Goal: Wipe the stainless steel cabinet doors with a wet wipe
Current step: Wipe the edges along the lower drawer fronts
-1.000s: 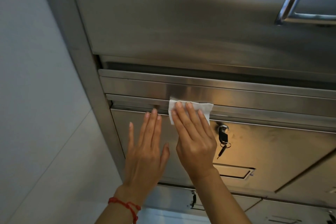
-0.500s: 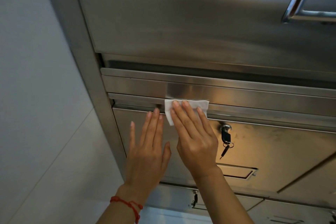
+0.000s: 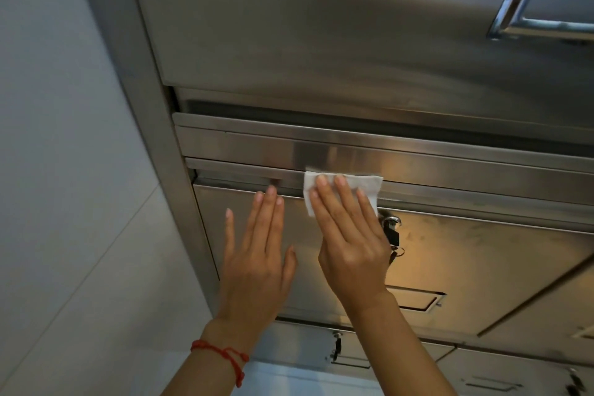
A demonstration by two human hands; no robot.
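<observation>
The right hand (image 3: 352, 244) presses the white wet wipe (image 3: 344, 191) flat, fingers straight, against the top edge of the steel cabinet door (image 3: 466, 267). The left hand (image 3: 254, 267) lies open on the same door just beside it, a red string bracelet (image 3: 221, 358) at the wrist. A key (image 3: 393, 243) hangs in the lock beside the right hand.

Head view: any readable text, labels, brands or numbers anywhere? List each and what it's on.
None readable.
Cabinet door: bare steel, no label or number.
Upper door: no markings visible.
Wipe: plain white, no print.
Key in the lock: black head, any marking too small to tell.
Lower doors: recessed pulls only, no text visible.
</observation>
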